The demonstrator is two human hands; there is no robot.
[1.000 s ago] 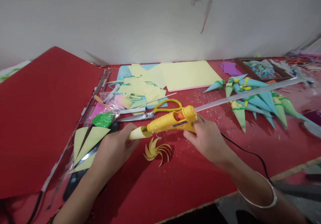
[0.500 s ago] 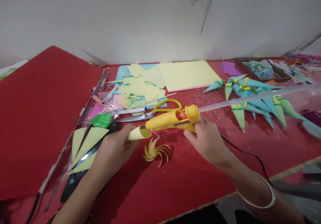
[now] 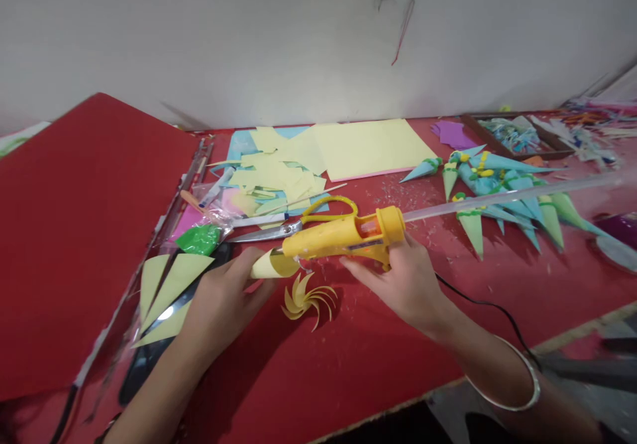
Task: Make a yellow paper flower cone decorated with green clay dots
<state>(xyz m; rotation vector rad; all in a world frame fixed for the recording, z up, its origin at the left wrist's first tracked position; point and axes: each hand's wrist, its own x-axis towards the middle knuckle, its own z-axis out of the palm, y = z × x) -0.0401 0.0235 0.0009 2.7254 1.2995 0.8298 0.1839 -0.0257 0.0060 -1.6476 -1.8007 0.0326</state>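
Note:
A rolled pale yellow paper cone is pinched in my left hand, its wide mouth turned to the right. My right hand grips a yellow hot glue gun by its handle, and a long clear glue stick sticks out of its back. The gun's nozzle meets the cone's mouth at the rim; whether it touches the paper I cannot tell. Below them, a curled yellow paper flower lies on the red table. Yellow paper pieces rest on a black phone beside my left forearm.
Silver scissors with yellow handles lie behind the gun. Yellow scraps and a paper stack lie near the wall. Blue and green paper cones are heaped at right, by a brown tray. A black cord trails right.
The glue gun's nozzle has moved slightly left, further into the cone's mouth. My right thumb has stretched out leftward under the gun. The whole view has shifted a little.

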